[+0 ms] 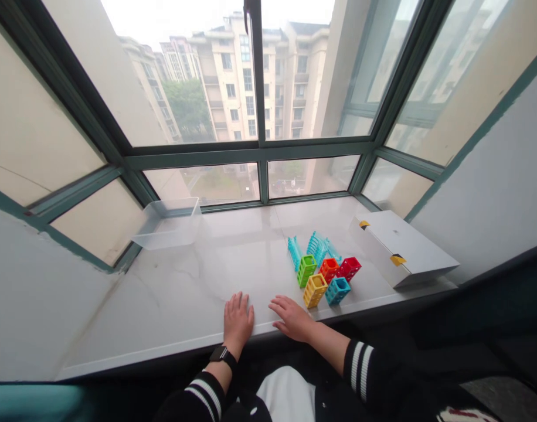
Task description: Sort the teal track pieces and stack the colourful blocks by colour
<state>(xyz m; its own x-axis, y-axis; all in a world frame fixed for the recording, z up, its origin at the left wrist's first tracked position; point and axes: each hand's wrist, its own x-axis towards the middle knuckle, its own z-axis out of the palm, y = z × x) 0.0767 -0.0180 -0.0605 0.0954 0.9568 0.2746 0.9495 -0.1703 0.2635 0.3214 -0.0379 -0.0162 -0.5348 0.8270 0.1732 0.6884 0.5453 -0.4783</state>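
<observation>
My left hand (238,319) lies flat on the front of the white sill (184,305), fingers stretched out and holding nothing. At the sill's front edge, my right hand (290,316) is open too, its fingers apart and pointing left. Closest to it on the right stands a yellow block (315,291) with holes in its sides. Beside that are a blue block (337,291), a green block (306,271), an orange block (329,269) and a red block (350,268), all hollow. Behind them lie several light-blue ribbed plastic pieces (318,248).
A clear plastic bin (167,239) sits at the back left, near the window. On the right rests a white box (404,249) with yellow tabs. Green window frames (251,155) border the sill at the back, and white walls (492,170) close in the sides.
</observation>
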